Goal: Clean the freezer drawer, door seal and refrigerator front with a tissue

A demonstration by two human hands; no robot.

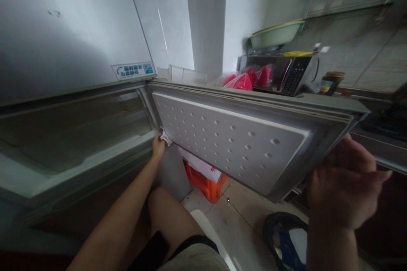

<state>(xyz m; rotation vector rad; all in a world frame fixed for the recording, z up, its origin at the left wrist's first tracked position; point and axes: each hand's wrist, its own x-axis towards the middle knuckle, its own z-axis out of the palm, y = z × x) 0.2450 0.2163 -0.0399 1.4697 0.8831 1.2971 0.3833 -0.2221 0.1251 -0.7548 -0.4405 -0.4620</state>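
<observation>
Probably wiping: left hand pinching a rag, right hand half-open at the fridge door, which needs steadying next.

Door panel: matt plastic is seen, dimpled | upper door: smooth, slightly glossy face is noted | crumpled wad: cloth or paper, cannot be told | orange stool: smooth plastic is seen

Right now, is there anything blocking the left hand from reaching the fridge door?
Nothing visible except what it holds: the left hand pinches a crumpled white cloth at the lower corner of the open fridge door, on the hinge side.
</observation>
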